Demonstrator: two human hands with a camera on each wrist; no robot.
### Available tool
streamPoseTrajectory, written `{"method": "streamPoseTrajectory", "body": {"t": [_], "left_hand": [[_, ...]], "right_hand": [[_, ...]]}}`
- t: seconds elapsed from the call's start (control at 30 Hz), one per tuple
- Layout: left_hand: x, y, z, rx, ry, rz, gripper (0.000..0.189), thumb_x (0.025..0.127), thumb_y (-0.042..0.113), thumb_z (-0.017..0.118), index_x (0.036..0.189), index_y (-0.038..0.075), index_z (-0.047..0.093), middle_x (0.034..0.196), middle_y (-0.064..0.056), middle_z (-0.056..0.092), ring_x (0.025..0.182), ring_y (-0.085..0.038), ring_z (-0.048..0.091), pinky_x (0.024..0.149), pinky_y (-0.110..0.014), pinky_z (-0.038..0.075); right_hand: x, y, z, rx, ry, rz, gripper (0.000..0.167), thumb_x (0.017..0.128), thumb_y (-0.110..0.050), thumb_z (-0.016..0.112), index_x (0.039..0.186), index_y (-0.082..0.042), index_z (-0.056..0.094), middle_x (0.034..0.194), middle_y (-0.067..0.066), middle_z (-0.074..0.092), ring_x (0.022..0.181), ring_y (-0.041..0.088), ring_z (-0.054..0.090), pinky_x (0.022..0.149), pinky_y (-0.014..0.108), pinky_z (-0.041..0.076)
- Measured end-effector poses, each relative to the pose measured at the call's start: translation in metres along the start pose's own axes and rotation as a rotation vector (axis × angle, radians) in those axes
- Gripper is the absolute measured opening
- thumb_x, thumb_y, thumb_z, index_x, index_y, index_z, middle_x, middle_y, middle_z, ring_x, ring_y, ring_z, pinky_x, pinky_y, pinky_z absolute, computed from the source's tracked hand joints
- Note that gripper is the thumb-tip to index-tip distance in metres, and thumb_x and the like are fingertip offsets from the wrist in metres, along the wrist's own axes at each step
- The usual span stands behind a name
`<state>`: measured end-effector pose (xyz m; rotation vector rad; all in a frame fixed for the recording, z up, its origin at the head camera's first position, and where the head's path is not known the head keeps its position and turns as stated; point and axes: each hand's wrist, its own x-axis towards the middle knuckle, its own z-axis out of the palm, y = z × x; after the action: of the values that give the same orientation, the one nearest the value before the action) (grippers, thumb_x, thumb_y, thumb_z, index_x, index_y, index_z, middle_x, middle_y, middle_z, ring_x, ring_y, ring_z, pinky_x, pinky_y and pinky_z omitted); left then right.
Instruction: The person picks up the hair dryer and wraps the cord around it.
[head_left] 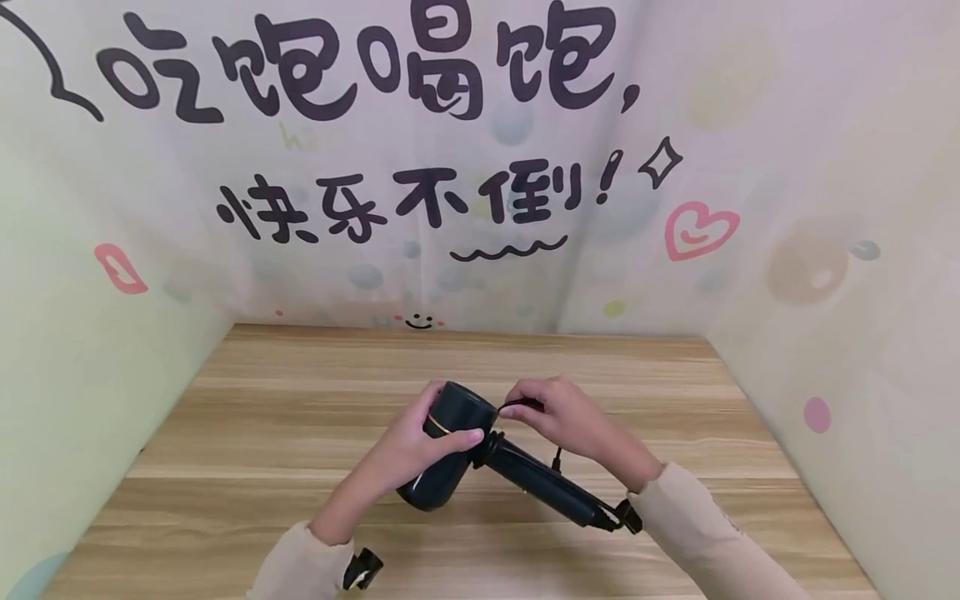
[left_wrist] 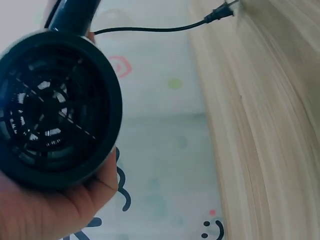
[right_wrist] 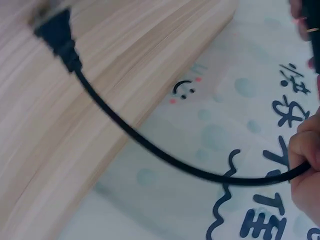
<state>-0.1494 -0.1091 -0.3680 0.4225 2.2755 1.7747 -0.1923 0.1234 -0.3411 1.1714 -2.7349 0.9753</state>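
A dark hair dryer [head_left: 457, 412] with a thin gold band is tilted above the table, its handle [head_left: 543, 483] slanting down to the right. My left hand [head_left: 420, 437] grips the barrel, thumb laid across it. In the left wrist view the round grille [left_wrist: 55, 107] faces the camera, with the left hand [left_wrist: 75, 210] under it. My right hand [head_left: 558, 412] pinches the black power cord [head_left: 517, 403] beside the barrel. Part of the cord lies along the handle. From the right hand [right_wrist: 306, 170] a length of cord [right_wrist: 170, 157] hangs to a two-prong plug [right_wrist: 57, 37].
A wood-grain table [head_left: 300, 367] lies under the hands. Behind it stands a printed cloth backdrop [head_left: 465, 283] with dark lettering, and pale side walls [head_left: 847, 333] close in both sides. Small black devices [head_left: 363, 569] sit at both wrists.
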Motion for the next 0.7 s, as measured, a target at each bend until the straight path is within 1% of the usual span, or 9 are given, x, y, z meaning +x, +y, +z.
{"method": "streamPoseTrajectory", "body": {"t": [0.13, 0.23, 0.33, 0.5, 0.6, 0.7], "left_hand": [[0.001, -0.001, 0.003, 0.014, 0.074, -0.071, 0.061, 0.081, 0.038, 0.070, 0.130, 0.021, 0.038, 0.101, -0.013, 0.062, 0.077, -0.019, 0.064, 0.065, -0.033, 0.053], [0.001, -0.002, 0.005, 0.058, 0.123, -0.099, 0.065, 0.079, 0.042, 0.071, 0.132, 0.023, 0.038, 0.100, -0.011, 0.063, 0.075, -0.018, 0.064, 0.064, -0.033, 0.053], [0.002, -0.003, 0.008, 0.114, 0.168, -0.102, 0.069, 0.076, 0.045, 0.072, 0.132, 0.023, 0.038, 0.099, -0.008, 0.062, 0.074, -0.016, 0.063, 0.064, -0.032, 0.052], [0.005, -0.005, 0.011, 0.146, 0.228, -0.109, 0.073, 0.075, 0.048, 0.072, 0.134, 0.023, 0.037, 0.102, -0.007, 0.060, 0.074, -0.016, 0.062, 0.063, -0.031, 0.052], [0.006, -0.006, 0.010, 0.168, 0.269, -0.107, 0.076, 0.075, 0.049, 0.072, 0.136, 0.022, 0.035, 0.105, -0.007, 0.059, 0.077, -0.017, 0.062, 0.064, -0.031, 0.052], [0.007, -0.008, 0.008, 0.193, 0.324, -0.099, 0.078, 0.075, 0.049, 0.072, 0.137, 0.020, 0.034, 0.106, -0.009, 0.059, 0.080, -0.018, 0.061, 0.067, -0.032, 0.052]], "right_hand": [[0.001, -0.007, -0.001, -0.001, -0.037, 0.033, 0.013, 0.091, -0.024, 0.059, 0.090, -0.014, 0.068, 0.070, -0.009, 0.058, 0.056, 0.001, 0.044, 0.053, 0.019, 0.042], [0.001, -0.012, -0.002, -0.018, -0.083, 0.041, 0.012, 0.092, -0.021, 0.058, 0.090, -0.013, 0.066, 0.070, -0.009, 0.058, 0.055, 0.001, 0.044, 0.055, 0.019, 0.043], [0.001, -0.015, -0.002, -0.040, -0.115, 0.049, 0.011, 0.092, -0.020, 0.057, 0.089, -0.012, 0.065, 0.069, -0.008, 0.059, 0.056, 0.000, 0.044, 0.055, 0.018, 0.042], [0.000, -0.022, 0.000, -0.104, -0.119, 0.083, 0.015, 0.094, -0.023, 0.054, 0.089, -0.011, 0.063, 0.067, -0.008, 0.057, 0.056, 0.000, 0.044, 0.054, 0.017, 0.041], [-0.001, -0.028, 0.002, -0.152, -0.115, 0.110, 0.018, 0.096, -0.024, 0.052, 0.086, -0.012, 0.060, 0.062, -0.009, 0.049, 0.052, 0.001, 0.041, 0.051, 0.017, 0.038], [-0.003, -0.035, 0.003, -0.185, -0.109, 0.120, 0.022, 0.096, -0.024, 0.051, 0.079, -0.012, 0.056, 0.057, -0.009, 0.041, 0.048, 0.001, 0.037, 0.048, 0.018, 0.035]]}}
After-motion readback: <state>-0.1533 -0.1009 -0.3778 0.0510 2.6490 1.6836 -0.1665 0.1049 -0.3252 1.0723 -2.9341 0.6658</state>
